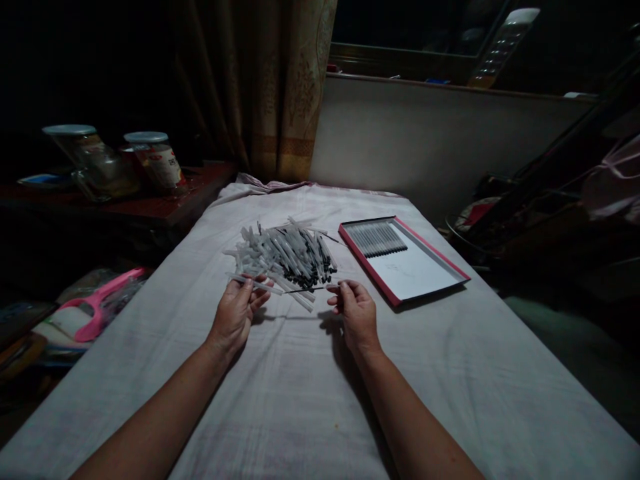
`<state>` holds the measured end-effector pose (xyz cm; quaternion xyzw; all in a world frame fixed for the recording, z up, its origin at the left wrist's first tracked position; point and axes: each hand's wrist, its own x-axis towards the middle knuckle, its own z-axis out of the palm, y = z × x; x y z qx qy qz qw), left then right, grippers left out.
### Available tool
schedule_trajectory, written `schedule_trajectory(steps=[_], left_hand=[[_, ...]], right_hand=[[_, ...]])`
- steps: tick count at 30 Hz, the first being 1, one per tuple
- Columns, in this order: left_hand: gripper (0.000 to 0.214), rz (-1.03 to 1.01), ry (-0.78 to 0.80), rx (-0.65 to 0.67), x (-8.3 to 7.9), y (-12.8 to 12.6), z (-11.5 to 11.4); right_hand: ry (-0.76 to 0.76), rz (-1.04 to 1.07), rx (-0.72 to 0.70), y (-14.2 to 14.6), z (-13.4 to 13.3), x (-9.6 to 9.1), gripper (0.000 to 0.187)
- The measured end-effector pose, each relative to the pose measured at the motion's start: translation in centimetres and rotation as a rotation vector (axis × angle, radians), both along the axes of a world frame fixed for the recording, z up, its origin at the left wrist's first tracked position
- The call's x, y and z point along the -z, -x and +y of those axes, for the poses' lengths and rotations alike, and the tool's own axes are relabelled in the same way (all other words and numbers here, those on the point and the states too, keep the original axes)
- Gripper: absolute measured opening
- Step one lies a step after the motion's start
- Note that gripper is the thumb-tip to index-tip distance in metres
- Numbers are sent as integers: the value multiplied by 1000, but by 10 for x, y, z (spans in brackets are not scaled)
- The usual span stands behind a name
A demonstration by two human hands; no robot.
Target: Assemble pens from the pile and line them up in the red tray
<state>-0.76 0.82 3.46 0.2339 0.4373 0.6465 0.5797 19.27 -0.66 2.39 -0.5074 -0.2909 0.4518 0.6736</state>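
A loose pile of pens and pen parts (285,257), pale barrels with dark tips, lies on the white cloth-covered table (310,393). My left hand (235,313) sits just in front of the pile, fingers curled around a pale pen barrel (255,284) that points right. My right hand (353,310) is beside it, fingertips pinched on the end of a thin dark refill (313,289) that runs towards the left hand. To the right lies a shallow red-edged box (415,270) with a row of finished pens (375,239) lined up at its far end.
Two lidded jars (125,160) stand on a dark wooden side table at the left. A pink plastic object (97,307) lies lower left among clutter. A curtain (280,87) and window ledge are behind; dark clutter fills the right side.
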Motion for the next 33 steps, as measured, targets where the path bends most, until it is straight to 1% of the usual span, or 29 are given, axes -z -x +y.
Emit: schedule_trajectory(steps=[4,7,11,14,16,18,21,24,27,29,30,33], left_hand=[[10,-6,2,6,0,-2,-1],[9,-49,26,-17,-2,-2,0],[15,-123,57,-57,-6,1,2],[15,-128,56,-53,-6,1,2],[12,-108,52,-22,-5,-3,0],[14,-82,54,43,-4,-8,-4],[30,-37,56,146,-2,-16,-10],[43,4,57,153,0,-20,-13],[46,33,67,156,2,-19,-13],[44,43,59,175,2,-18,-13],[43,45,53,186,2,-17,-13],[38,35,56,261,2,-16,-14]], right_hand=[[-9,6,-5,3,-1,1,37],[-5,29,-4,5,-1,3,36],[47,50,-16,7,-2,5,36],[86,29,-51,9,-3,5,36],[105,0,-108,12,-4,5,37],[109,-40,-173,17,-6,6,36],[96,-92,-239,24,-9,7,36],[102,-91,-262,27,-10,10,39],[111,-71,-246,26,-10,11,38],[118,-23,-244,24,-10,9,38],[133,23,-265,23,-10,7,39],[206,194,-398,21,-12,1,42]])
